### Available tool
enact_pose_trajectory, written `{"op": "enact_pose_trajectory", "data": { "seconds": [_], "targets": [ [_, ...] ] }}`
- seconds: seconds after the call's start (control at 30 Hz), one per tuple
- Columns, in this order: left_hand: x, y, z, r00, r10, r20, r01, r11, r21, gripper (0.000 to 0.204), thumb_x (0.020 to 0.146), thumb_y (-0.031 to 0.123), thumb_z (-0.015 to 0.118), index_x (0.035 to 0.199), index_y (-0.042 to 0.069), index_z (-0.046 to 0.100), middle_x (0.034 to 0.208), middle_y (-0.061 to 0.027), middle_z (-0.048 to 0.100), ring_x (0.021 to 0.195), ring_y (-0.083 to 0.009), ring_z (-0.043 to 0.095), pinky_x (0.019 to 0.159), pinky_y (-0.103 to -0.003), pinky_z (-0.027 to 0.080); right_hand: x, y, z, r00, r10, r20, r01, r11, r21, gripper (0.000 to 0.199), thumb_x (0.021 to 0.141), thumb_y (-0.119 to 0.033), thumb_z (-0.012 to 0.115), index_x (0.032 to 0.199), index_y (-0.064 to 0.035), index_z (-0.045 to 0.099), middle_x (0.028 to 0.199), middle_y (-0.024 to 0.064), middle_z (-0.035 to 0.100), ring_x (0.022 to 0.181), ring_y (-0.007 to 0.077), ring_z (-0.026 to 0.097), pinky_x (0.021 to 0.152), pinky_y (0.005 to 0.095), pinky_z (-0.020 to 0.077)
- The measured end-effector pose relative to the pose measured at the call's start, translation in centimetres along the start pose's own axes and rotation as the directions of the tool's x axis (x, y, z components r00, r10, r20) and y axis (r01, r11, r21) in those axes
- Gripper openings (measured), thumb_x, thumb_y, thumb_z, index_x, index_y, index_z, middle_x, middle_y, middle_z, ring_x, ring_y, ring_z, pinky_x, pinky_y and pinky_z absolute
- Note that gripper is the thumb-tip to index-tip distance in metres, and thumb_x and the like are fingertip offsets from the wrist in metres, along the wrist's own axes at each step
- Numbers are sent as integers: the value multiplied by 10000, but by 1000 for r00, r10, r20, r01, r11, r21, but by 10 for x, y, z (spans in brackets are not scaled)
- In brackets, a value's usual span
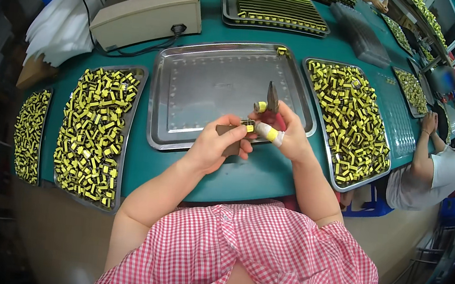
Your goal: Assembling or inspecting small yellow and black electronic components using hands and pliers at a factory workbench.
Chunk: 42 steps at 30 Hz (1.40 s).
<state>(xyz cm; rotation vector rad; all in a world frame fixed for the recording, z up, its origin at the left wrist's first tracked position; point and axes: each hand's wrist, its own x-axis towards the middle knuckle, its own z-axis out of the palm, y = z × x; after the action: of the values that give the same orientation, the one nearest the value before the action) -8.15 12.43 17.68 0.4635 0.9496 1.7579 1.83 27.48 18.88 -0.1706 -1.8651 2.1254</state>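
Observation:
My left hand (pixel 208 144) is closed on a small yellow and black transformer-like component (pixel 248 126), pinched at the fingertips above the near edge of a large metal tray (pixel 210 95). A flat brown piece (pixel 231 147) shows between the fingers of that hand. My right hand (pixel 294 137) grips a pair of pliers (pixel 272 98), dark jaws pointing up and away, with part of a red handle visible in the palm. White and yellow tape wraps two of its fingers. Its taped thumb reaches close to the component; whether it touches cannot be made out.
One loose component (pixel 282 51) lies at the tray's far right corner. Trays heaped with components flank it, including a left tray (pixel 126 147) and a right tray (pixel 331 179). Behind stand a beige machine (pixel 146 15) with a cable and a tray of rows (pixel 279 7). A co-worker (pixel 432 165) sits at right.

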Motion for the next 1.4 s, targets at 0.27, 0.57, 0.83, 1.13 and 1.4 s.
{"op": "enact_pose_trajectory", "data": {
  "seconds": [0.27, 0.57, 0.83, 1.13, 1.4],
  "targets": [
    [5, -5, -5, 1000, 13, 13, -13, 1000, -27, 225, 820, 82, 581, 995, 11, 459, 896, -148, 599, 751, -204, 607, 631, -305, 505, -2, 5, 1, 994, -68, -91, 49, 978, -202, 285, 786, -44, 609, 1049, -12, 504, 941, 74, 584, 875, 146, 570, 766, 276, 466],
    [2, 5, 1, 987, 135, -86, -133, 991, 31, 363, 798, 113, 614, 1110, 9, 460, 940, -123, 558, 805, -198, 565, 714, -313, 470, -8, 0, 3, 949, -282, -139, 141, 777, -614, 229, 767, -113, 617, 951, -4, 536, 823, 65, 561, 747, 147, 552, 690, 260, 441],
    [1, 15, -3, 958, 255, -134, -257, 966, 2, 344, 782, 47, 624, 1088, -27, 486, 923, -98, 558, 787, -155, 546, 703, -271, 453, -10, -7, 5, 926, -358, -117, 125, 586, -800, 256, 700, -159, 681, 857, -15, 539, 743, 98, 523, 642, 215, 531, 584, 289, 432],
    [1, 17, -9, 929, 337, -150, -315, 937, 152, 339, 755, 49, 654, 1056, -17, 513, 879, -53, 560, 777, -123, 535, 695, -248, 443, -10, -6, 8, 910, -412, -49, 162, 462, -872, 296, 627, -116, 730, 847, -19, 558, 739, 99, 545, 654, 237, 556, 566, 310, 458],
    [2, 16, -10, 905, 401, -142, -352, 894, 279, 325, 754, -6, 613, 1056, -17, 496, 884, -82, 549, 770, -155, 543, 685, -283, 451, -10, -6, 7, 893, -449, -23, 188, 418, -889, 314, 613, -96, 730, 864, -24, 556, 758, 92, 546, 673, 231, 556, 591, 312, 460]
  ]
}}
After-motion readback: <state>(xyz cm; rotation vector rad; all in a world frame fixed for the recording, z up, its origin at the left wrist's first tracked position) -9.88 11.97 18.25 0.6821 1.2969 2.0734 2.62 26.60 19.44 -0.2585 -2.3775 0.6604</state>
